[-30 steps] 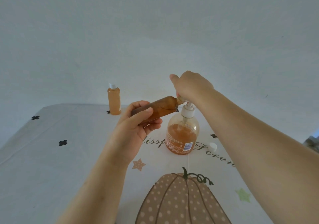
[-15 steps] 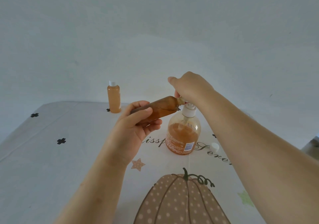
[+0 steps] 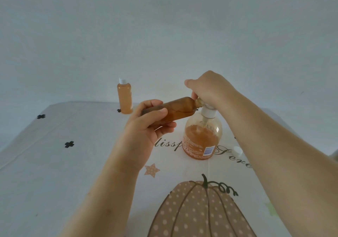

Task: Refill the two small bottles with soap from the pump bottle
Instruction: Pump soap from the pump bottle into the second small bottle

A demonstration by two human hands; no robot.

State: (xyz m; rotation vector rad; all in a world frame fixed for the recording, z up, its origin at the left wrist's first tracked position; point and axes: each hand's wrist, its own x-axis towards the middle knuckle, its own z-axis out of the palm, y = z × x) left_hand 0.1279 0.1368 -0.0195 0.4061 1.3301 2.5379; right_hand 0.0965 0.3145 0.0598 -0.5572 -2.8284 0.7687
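1. The left hand [image 3: 146, 127], at the centre of the frame, is gripping a small amber-brown plastic bottle [image 3: 175, 111]. Its thumb is lying along the near side and its fingers are curling round underneath the base end.
2. That small bottle is hanging almost horizontal in the air. Its open neck is pointing right and slightly up, meeting the pump spout just beneath the right hand.
3. The right hand [image 3: 210, 88], just right of centre, is curling its fingers down over the white pump head of a clear, round plastic pump bottle [image 3: 202, 138]. The palm is hiding most of that head.
4. The pump bottle is standing upright on the cloth, below the right hand, and is roughly half full of orange soap.
5. A second small clear bottle with a white cap [image 3: 125, 98], full of orange soap, is standing upright at the table's far edge, upper left of centre and well apart from both hands.
6. A loose white screw cap [image 3: 237, 151] is lying right of the pump bottle, beside the right forearm.
7. A white tablecloth [image 3: 54, 172] is covering the table, showing a dotted pumpkin print [image 3: 199, 213] at bottom centre.
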